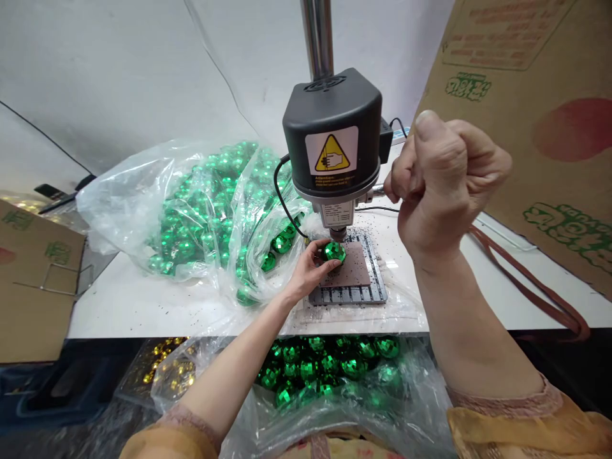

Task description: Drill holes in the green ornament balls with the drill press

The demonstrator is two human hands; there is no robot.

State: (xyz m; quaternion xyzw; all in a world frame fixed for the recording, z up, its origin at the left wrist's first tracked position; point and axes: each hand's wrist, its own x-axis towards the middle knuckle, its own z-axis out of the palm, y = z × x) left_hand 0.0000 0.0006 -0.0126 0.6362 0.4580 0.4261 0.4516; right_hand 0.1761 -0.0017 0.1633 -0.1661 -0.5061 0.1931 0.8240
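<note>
A shiny green faceted ball (333, 252) sits between the thumb and fingers of my left hand (305, 274), directly below the chuck (338, 234) of a black bench drill press (296, 121). Beneath the ball, a brownish-pink square pad (357, 271) lies on the slotted metal base plate (351, 296). My right hand (442, 178) is closed in a fist at the press's right side, around the outer end of its feed lever (377, 190); most of the lever is hidden by the fingers. Whether the drill bit touches the ball cannot be made out.
A clear plastic bag of green balls (201, 210) lies left on the white table (143, 312). Below the front edge, another bag holds several green balls (306, 368). Cardboard boxes stand left (38, 280) and right (516, 159). Dark shavings surround the base; a brown strap (530, 296) lies right.
</note>
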